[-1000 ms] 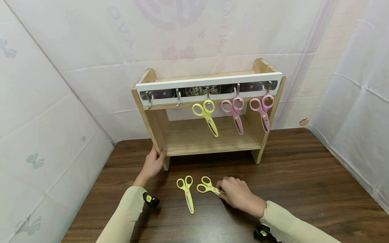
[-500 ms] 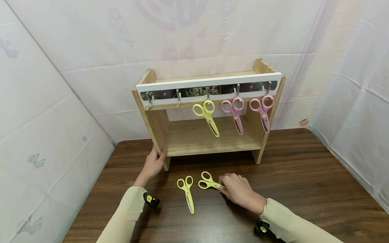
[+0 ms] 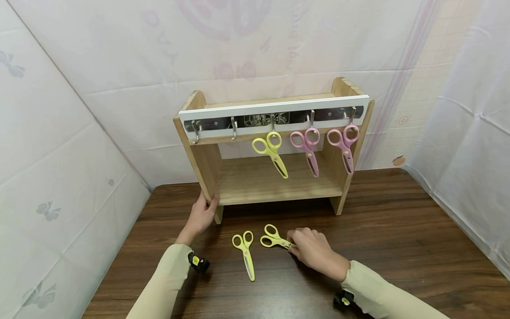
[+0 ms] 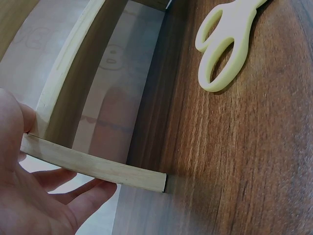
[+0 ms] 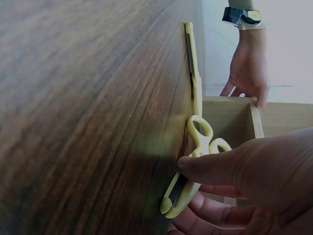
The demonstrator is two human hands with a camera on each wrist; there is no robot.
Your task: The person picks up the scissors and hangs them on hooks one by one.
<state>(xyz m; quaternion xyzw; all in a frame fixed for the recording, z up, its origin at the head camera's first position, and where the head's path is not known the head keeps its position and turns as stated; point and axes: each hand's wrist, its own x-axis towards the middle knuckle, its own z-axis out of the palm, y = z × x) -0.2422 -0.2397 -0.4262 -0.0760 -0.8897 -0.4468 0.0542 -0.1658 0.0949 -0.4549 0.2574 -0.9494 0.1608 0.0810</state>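
pinching a pair of yellow scissors (image 3: 281, 242) by the blades below the center of the head view, with thumb and fingers of the right hand (image 3: 312, 250) closed on them and the handle loops toward the left of the frame. gripping the left side panel (image 3: 207, 166) of a wooden shelf (image 3: 259, 181) low down, left of center, with the fingers of the left hand (image 3: 199, 217) curled round its outer face. lying on the dark wood-grain table (image 3: 378, 230) at lower center, near the held pair and to its left: a second yellow pair (image 3: 246, 256), tip toward the bottom of the frame. hanging by one loop each from the metal hook rail (image 3: 217, 123) across the shelf's upper front: a third yellow pair (image 3: 275, 157) on the middle hook, and to its right a pink pair (image 3: 308, 149) and another pink pair (image 3: 345, 148). across the background, pale printed fabric (image 3: 119, 66).
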